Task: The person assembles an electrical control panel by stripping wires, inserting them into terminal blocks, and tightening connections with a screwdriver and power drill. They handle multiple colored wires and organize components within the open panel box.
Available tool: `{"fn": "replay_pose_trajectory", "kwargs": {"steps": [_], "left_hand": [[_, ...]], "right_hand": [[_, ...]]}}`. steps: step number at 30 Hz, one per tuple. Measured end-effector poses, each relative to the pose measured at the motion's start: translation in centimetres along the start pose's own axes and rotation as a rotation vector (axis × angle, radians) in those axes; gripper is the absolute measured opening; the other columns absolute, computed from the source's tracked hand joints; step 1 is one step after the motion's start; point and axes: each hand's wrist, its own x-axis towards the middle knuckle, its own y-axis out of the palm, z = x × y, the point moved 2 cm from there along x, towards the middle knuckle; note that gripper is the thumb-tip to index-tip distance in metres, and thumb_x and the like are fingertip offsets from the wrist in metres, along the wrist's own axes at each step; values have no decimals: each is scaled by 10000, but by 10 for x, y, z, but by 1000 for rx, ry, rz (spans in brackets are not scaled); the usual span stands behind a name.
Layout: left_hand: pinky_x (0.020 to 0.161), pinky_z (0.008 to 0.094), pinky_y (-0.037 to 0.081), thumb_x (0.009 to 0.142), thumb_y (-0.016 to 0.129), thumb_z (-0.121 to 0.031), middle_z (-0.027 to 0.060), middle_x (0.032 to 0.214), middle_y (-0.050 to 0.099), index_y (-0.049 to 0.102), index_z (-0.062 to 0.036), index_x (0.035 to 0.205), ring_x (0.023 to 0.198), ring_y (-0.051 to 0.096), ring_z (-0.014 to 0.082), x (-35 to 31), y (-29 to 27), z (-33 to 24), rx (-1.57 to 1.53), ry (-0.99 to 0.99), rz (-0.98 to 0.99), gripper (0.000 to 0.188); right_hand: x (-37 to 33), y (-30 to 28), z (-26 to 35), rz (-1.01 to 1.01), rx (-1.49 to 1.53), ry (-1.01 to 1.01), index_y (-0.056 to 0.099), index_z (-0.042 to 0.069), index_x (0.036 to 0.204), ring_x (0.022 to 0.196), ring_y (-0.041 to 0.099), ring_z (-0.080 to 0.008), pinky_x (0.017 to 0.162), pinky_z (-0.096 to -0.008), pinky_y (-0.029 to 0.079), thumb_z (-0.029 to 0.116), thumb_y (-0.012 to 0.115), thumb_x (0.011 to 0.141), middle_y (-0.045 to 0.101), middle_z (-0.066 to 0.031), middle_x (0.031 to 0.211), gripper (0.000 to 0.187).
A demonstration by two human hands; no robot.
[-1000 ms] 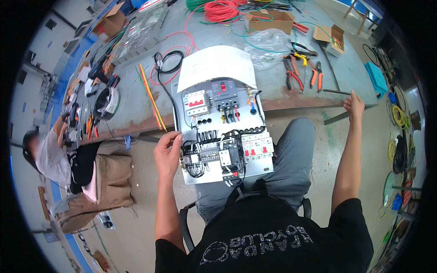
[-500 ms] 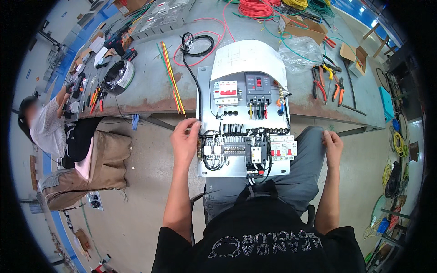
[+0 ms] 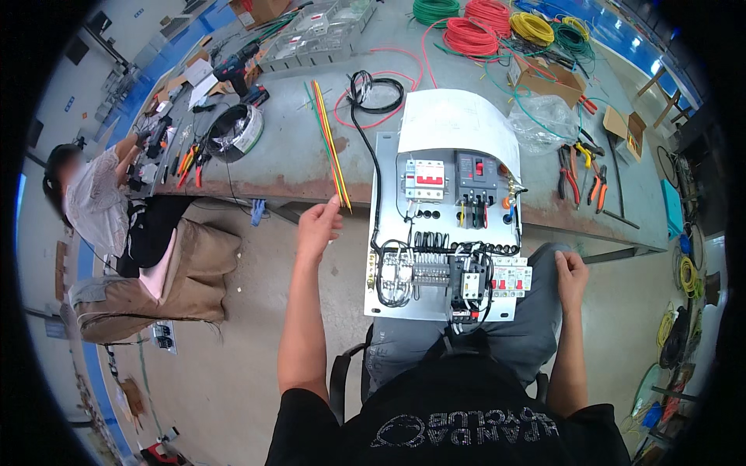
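A metal mounting panel (image 3: 384,186) fitted with electrical parts lies across my lap, its far end against the workbench edge. On it are a small breaker with red levers (image 3: 426,179), a larger dark breaker (image 3: 475,177), a contactor (image 3: 469,284) and black wire bundles. A curved white sheet (image 3: 454,120) covers its far end. My left hand (image 3: 319,227) is open, its fingers slightly bent beside the near ends of several yellow, red and green wires (image 3: 329,140); no grip on them shows. Over my right knee, my right hand (image 3: 573,273) is open with fingers loosely curled.
Pliers and cutters (image 3: 581,177) lie on the workbench (image 3: 295,175) to the right, near a clear plastic bag (image 3: 544,124). Coloured wire coils (image 3: 471,36) sit at the back. A cordless drill (image 3: 237,70) and a black cable coil (image 3: 235,128) are left. Another person (image 3: 93,202) sits far left.
My left hand has left the panel's left edge and reached toward the coloured wires. My right hand stays by the knee. The whole view has shifted, moving the scene rightward in the picture.
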Motion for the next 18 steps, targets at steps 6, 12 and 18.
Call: {"fn": "replay_pose_trajectory", "kwargs": {"steps": [6,12,18], "left_hand": [[631,270,539,1006,710,-398,19,845,728,719,-92,952,716,675,102,21,16,9,-156,-71,123,312],[653,273,559,1057,639,-348,25,854,737,712,-82,1030,718,682,106,23,9,15,-323,-144,118,277],[668,285,570,1060,632,-346,40,888,743,708,-69,1067,746,694,116,20,1,22,-337,-145,60,287]], "right_hand": [[-6,0,-3,-26,-19,-47,695,-25,904,729,513,-84,672,-254,432,147,722,987,571,-4,797,193],[-4,-1,-9,-36,-15,-49,703,-28,926,749,539,-116,704,-269,455,136,731,974,598,-37,823,173],[-3,2,-5,-59,-34,-66,701,-27,918,741,549,-135,704,-287,462,138,724,976,599,-53,801,176]]}}
